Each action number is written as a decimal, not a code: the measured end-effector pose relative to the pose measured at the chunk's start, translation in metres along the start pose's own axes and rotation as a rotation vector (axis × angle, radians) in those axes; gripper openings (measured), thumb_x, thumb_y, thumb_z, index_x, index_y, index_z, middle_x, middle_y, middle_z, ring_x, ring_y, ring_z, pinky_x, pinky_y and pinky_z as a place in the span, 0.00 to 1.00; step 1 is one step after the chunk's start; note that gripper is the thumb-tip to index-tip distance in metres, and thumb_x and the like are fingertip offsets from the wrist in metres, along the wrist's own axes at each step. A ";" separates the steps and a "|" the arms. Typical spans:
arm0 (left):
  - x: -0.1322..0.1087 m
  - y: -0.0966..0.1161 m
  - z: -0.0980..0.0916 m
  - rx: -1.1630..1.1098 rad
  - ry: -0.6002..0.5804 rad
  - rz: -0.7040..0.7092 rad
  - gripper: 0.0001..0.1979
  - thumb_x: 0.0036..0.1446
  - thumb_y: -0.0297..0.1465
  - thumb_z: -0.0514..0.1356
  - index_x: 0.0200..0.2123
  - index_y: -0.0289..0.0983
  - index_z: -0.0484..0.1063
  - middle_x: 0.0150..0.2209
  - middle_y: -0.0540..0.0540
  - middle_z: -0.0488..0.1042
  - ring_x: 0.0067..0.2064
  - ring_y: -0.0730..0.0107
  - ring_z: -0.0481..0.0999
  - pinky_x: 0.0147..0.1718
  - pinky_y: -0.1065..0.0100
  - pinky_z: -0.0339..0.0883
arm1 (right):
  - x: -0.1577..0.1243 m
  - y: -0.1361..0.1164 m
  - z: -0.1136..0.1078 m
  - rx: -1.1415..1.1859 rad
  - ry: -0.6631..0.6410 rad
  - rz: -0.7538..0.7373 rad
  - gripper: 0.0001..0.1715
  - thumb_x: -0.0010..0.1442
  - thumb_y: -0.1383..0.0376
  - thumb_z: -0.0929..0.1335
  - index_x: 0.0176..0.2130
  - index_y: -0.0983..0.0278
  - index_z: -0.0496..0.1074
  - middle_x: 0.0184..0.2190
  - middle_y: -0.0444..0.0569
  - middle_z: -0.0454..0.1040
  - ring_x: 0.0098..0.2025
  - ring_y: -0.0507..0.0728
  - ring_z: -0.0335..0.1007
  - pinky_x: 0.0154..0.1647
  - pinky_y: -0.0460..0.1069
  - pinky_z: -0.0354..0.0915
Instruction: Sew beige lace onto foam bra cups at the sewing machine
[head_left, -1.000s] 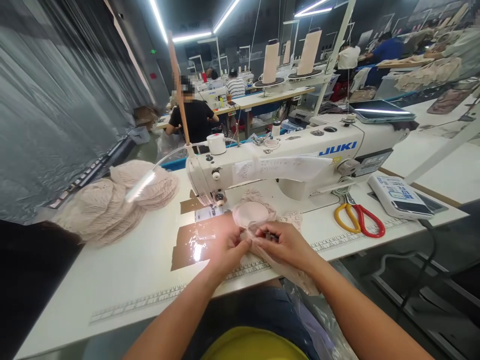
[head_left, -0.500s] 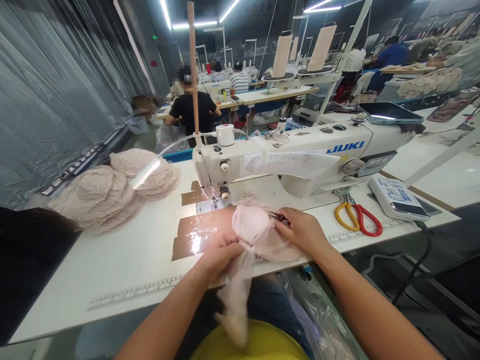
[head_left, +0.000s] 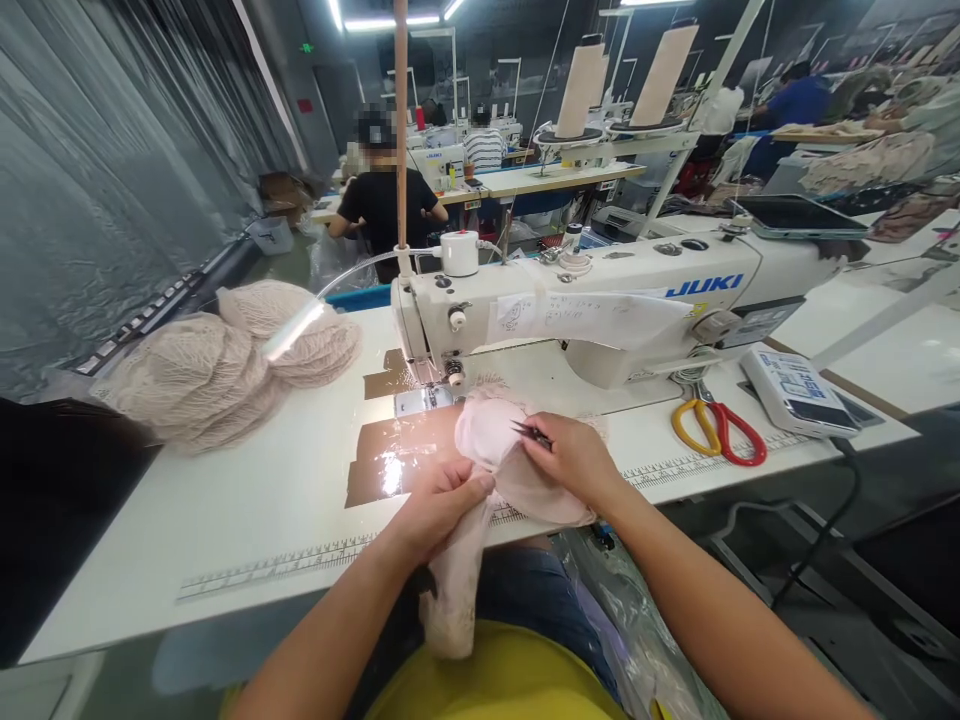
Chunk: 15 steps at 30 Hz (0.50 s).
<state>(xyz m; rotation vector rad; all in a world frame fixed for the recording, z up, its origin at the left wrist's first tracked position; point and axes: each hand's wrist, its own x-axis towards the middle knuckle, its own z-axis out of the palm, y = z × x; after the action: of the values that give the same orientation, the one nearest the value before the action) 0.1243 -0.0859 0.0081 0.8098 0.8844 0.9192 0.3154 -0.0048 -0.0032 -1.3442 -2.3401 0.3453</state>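
Observation:
Pale pink fabric with a rounded cup-like piece (head_left: pixel 487 428) lies at the table's front, to the right of the sewing machine's needle area. My left hand (head_left: pixel 446 500) pinches its near edge, and a strip of the cloth hangs down over my lap. In my right hand (head_left: pixel 566 450) is a small pair of dark thread snips (head_left: pixel 531 433), its pointed blades over the right side of the cup. Whether the blades touch the cloth I cannot tell. The white sewing machine (head_left: pixel 585 310) stands just behind both hands.
Stacks of beige lace pieces (head_left: pixel 202 380) lie at the table's left. Scissors with yellow and red handles (head_left: pixel 720 432) and a white box-shaped device (head_left: pixel 799 392) sit at the right. A ruler strip (head_left: pixel 277 567) runs along the front edge. A person in black (head_left: pixel 386 205) sits beyond.
My right hand with the snips has moved left and inward over the cup. My left hand has shifted slightly, and the hanging strip swung left. The camera view has tilted a little.

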 end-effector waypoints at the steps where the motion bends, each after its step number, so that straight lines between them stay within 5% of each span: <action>1: 0.000 0.000 -0.001 -0.015 0.000 -0.007 0.16 0.48 0.40 0.67 0.29 0.32 0.71 0.22 0.50 0.72 0.22 0.78 0.67 0.24 0.76 0.61 | 0.001 0.005 -0.002 -0.025 0.028 0.025 0.09 0.58 0.65 0.64 0.38 0.65 0.72 0.35 0.50 0.76 0.36 0.57 0.69 0.34 0.48 0.58; 4: 0.002 -0.003 -0.001 -0.066 -0.005 0.008 0.16 0.49 0.40 0.67 0.31 0.32 0.71 0.25 0.49 0.72 0.26 0.75 0.71 0.29 0.73 0.65 | -0.003 0.014 -0.011 0.000 0.104 0.091 0.10 0.59 0.62 0.64 0.38 0.65 0.71 0.36 0.53 0.75 0.38 0.59 0.68 0.37 0.49 0.59; 6: 0.005 -0.007 0.000 -0.092 -0.004 0.035 0.15 0.50 0.40 0.66 0.32 0.33 0.70 0.27 0.48 0.73 0.29 0.74 0.72 0.32 0.72 0.66 | -0.013 0.014 -0.020 0.219 0.114 0.124 0.14 0.61 0.58 0.63 0.41 0.64 0.70 0.36 0.51 0.73 0.37 0.58 0.67 0.36 0.49 0.59; 10: 0.012 -0.010 0.004 -0.037 -0.039 0.091 0.15 0.50 0.39 0.66 0.31 0.33 0.70 0.28 0.49 0.72 0.30 0.76 0.69 0.32 0.73 0.64 | -0.043 0.002 -0.029 0.839 -0.157 0.179 0.25 0.65 0.49 0.56 0.50 0.61 0.68 0.30 0.45 0.70 0.24 0.51 0.60 0.24 0.46 0.56; 12: 0.014 -0.009 0.006 0.064 -0.048 0.127 0.15 0.52 0.40 0.65 0.30 0.33 0.70 0.28 0.49 0.71 0.29 0.75 0.68 0.31 0.73 0.63 | -0.054 -0.002 -0.028 0.943 -0.255 0.195 0.26 0.64 0.48 0.58 0.49 0.61 0.70 0.28 0.45 0.69 0.24 0.51 0.60 0.24 0.46 0.56; 15: 0.015 -0.011 0.008 0.220 -0.063 0.165 0.15 0.55 0.41 0.62 0.32 0.32 0.72 0.29 0.48 0.71 0.31 0.73 0.68 0.33 0.72 0.62 | -0.059 -0.003 -0.027 0.902 -0.197 0.190 0.24 0.62 0.50 0.62 0.48 0.62 0.71 0.34 0.49 0.73 0.34 0.55 0.68 0.33 0.48 0.62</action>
<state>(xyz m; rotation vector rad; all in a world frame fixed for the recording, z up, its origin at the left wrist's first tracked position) 0.1397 -0.0779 -0.0020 1.1087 0.8829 0.9442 0.3521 -0.0567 0.0082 -1.0716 -1.7773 1.4331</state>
